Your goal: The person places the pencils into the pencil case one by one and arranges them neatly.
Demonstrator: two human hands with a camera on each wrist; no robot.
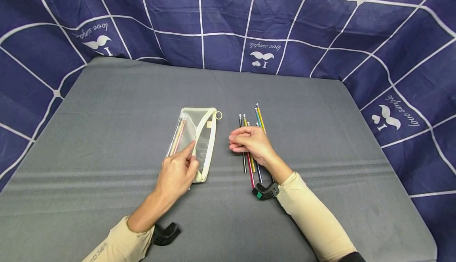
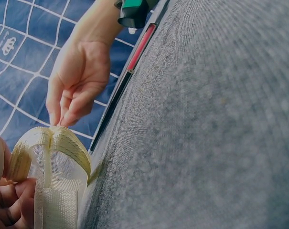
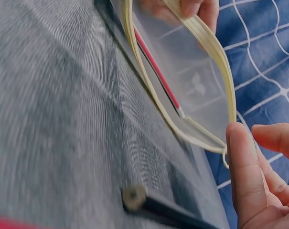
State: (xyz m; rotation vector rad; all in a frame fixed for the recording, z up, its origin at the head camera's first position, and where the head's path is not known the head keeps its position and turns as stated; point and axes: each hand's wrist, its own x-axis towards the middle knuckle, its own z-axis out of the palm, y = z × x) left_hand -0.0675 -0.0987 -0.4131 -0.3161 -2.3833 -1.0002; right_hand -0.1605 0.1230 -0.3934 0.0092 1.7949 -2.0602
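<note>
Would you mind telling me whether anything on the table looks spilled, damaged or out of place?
Nothing stands out: the pencils lie loose and uneven beside the open pouch, with no visible spill or damage.

We're looking down at a broad grey surface (image 1: 107,135) of woven fabric, low creases (image 1: 89,173) running from side to side. Just left of centre, we spot a see-through pouch (image 1: 204,147) with pale-yellow trim lying on it — and to its right, we've got loose pencils (image 1: 250,165), black, red, yellow and teal, pale-tipped ends facing the far edge.
</note>
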